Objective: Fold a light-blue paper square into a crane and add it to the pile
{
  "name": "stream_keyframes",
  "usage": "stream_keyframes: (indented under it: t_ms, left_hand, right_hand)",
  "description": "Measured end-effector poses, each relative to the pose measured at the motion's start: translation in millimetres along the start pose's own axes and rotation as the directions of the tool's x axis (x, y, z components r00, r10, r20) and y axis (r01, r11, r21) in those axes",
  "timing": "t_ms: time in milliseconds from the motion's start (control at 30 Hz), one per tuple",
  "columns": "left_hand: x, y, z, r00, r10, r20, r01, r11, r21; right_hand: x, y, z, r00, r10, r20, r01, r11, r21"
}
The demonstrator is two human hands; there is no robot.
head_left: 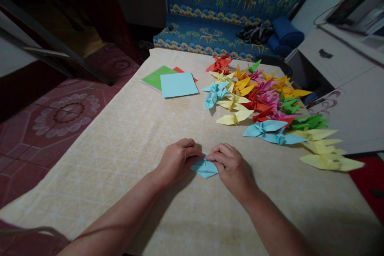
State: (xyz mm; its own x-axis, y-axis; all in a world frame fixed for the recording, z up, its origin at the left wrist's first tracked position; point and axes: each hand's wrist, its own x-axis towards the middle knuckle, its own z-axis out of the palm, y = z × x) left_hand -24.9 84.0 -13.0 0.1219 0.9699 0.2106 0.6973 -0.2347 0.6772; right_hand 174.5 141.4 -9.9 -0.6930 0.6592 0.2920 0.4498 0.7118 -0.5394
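A partly folded piece of light blue origami paper lies on the table, its lower corner pointing toward me. My left hand is closed on its left side, fingertips pressed at the upper edge. From the right, my right hand pinches the same paper, its fingertips close to those of the left. The fingers cover the paper's top and side edges. Beyond my right hand lies a crowd of folded paper cranes in several colours, among them a light blue crane and a yellow crane.
Stacked square sheets lie at the far left of the table: a light blue sheet over a green sheet and a red one. Behind the table stands a blue patterned sofa. A white cabinet is at the right.
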Motion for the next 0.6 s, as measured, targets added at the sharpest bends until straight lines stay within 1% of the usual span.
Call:
stream_keyframes:
  t_ms: [167, 267, 467, 600]
  left_hand:
    - [-1.2, -0.1, 0.3, 0.999, 0.054, 0.001, -0.054, 0.996, 0.070]
    - [-2.0, 0.4, 0.5, 0.998, 0.060, -0.013, -0.059, 0.995, 0.080]
    - [-3.7, -1.4, 2.5, 0.993, 0.081, -0.081, -0.079, 0.996, 0.028]
    - [-3.0, -2.0, 3.2, 0.992, 0.080, -0.098, -0.081, 0.997, -0.006]
  right_hand:
    - [-0.6, -2.4, 0.1, 0.998, -0.063, -0.018, 0.062, 0.996, -0.057]
    - [0.3, -5.6, 0.8, 0.996, -0.086, -0.039, 0.083, 0.994, -0.068]
    - [-0.5, -7.6, 2.1, 0.994, -0.064, -0.093, 0.059, 0.997, -0.057]
    - [-1.7, -4.7, 3.2, 0.995, -0.026, -0.092, 0.022, 0.999, -0.043]
